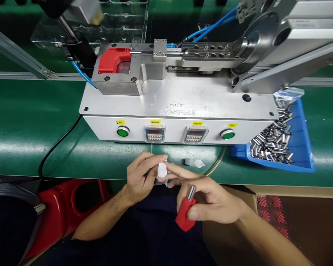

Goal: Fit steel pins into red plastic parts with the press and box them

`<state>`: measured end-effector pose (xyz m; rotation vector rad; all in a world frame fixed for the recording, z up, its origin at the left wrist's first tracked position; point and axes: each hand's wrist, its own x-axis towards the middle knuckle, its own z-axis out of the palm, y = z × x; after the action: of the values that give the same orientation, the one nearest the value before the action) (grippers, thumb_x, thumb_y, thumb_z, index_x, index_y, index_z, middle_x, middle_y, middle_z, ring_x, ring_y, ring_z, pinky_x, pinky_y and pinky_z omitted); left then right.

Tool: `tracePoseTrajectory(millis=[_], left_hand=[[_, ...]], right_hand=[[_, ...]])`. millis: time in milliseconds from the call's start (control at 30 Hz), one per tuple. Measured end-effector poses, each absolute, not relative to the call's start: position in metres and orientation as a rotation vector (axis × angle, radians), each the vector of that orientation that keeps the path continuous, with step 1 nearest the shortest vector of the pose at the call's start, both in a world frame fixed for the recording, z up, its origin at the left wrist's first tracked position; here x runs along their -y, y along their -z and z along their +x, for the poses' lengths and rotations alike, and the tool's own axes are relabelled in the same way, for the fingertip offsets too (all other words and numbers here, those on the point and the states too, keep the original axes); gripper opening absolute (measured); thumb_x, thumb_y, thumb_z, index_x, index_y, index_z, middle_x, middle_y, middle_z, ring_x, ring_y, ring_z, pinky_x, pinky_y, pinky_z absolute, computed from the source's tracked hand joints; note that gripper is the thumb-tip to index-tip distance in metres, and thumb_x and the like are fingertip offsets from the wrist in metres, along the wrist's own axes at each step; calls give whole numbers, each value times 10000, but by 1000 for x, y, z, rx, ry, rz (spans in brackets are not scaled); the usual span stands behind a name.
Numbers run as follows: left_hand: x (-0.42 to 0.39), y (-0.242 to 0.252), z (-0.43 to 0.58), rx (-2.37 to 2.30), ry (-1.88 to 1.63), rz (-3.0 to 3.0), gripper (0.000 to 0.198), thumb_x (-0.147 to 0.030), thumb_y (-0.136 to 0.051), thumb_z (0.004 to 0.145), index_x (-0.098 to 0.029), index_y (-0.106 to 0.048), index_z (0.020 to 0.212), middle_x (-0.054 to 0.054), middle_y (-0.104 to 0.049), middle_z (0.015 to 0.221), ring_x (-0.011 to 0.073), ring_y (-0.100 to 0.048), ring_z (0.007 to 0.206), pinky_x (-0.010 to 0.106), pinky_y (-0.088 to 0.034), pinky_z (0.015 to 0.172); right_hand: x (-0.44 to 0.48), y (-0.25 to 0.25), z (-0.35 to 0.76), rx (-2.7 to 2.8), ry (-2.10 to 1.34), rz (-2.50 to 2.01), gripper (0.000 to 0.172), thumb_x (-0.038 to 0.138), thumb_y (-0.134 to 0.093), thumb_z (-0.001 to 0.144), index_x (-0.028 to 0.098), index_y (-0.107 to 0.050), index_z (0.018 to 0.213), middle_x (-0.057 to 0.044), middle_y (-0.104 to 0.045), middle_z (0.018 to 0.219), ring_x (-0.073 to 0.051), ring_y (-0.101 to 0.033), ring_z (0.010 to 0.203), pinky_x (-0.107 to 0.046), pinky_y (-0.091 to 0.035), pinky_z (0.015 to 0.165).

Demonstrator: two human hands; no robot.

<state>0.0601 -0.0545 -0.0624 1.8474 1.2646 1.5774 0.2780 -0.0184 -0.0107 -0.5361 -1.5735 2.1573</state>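
My left hand pinches a small white object over the bench's front edge; its exact kind is partly hidden by fingers. The outstretched fingertips of my right hand touch or nearly touch that white object. Between its thumb and palm, my right hand holds a red plastic handle with a short metal tube sticking out. Just beyond the hands, a small white bottle with a pointed tip lies on its side. A similar red handle sits in the metal fixture, a thin rod meeting its end.
The press machine with green buttons and two counters stands ahead. A blue bin of metal tubes is at right. A black cable hangs at left. Below are a red stool and a carton with red parts.
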Motion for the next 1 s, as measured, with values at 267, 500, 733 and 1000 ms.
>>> tracePoseTrajectory(millis=[267,500,733,1000], left_hand=[[56,63,62,-1260,-1487,1259,316,-418,-603,1062,-189,-695,865,-9,-640,695,113,-562,574,215,-460,558],[65,54,54,-1154,-1500,1256,202,-335,-649,1045,-189,-744,943,3,-670,747,115,-602,613,220,-480,583],[74,42,61,-913,-1424,1616,166,-297,-637,1054,-176,-742,1097,27,-695,769,130,-624,655,254,-525,637],[70,38,64,-902,-1331,1710,114,-281,-664,1034,-187,-705,985,-11,-644,669,118,-594,580,242,-508,584]], right_hand=[[23,19,270,1335,-2204,-545,259,419,-737,990,162,-731,965,-176,-550,1548,-267,-680,1228,-460,-522,1095],[21,19,270,1300,-2100,-555,240,403,-702,1019,169,-738,1057,-141,-611,1395,-206,-675,1133,-418,-534,1054],[18,16,269,1421,-2020,-550,271,439,-680,1026,170,-706,1013,-112,-640,1187,-233,-608,1208,-474,-472,1120],[19,19,266,1735,-1840,-529,235,389,-606,1070,180,-617,962,-67,-558,1044,-190,-580,1049,-380,-503,1002]])
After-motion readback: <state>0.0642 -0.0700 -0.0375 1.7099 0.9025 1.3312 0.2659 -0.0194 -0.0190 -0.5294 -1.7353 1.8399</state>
